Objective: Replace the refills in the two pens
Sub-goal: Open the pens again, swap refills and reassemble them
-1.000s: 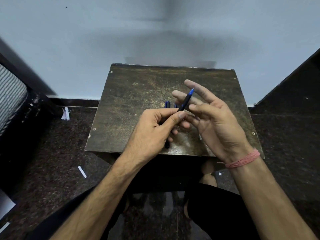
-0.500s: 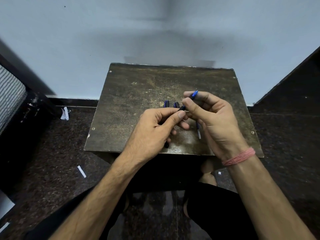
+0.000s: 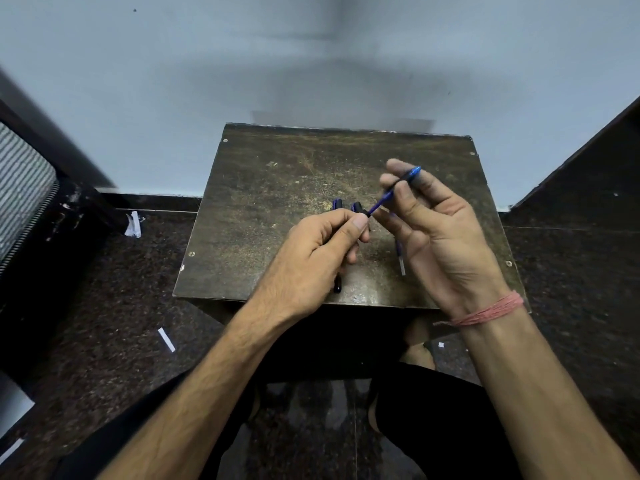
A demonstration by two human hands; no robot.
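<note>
My left hand (image 3: 311,251) grips a dark pen barrel (image 3: 337,287) over the small worn table (image 3: 277,188); only the barrel's rounded back end shows below my fist. My right hand (image 3: 440,233) pinches the pen's blue front section (image 3: 410,176) between thumb and fingers, and a thin blue refill (image 3: 379,204) spans the gap from it to the barrel mouth. Two dark blue pen parts (image 3: 337,204) lie on the table just beyond my left thumb. Another refill (image 3: 401,261) with a clear end lies on the table, partly hidden by my right palm.
The table stands against a pale wall (image 3: 311,64), on a dark speckled floor (image 3: 121,289). Scraps of white paper (image 3: 133,223) lie on the floor to the left. A dark frame with striped fabric (image 3: 24,188) is at the far left. My knees sit below the table's near edge.
My right hand has moved up and to the right with the blue front section, away from the barrel, and the refill now shows between my two hands. My left hand has held still.
</note>
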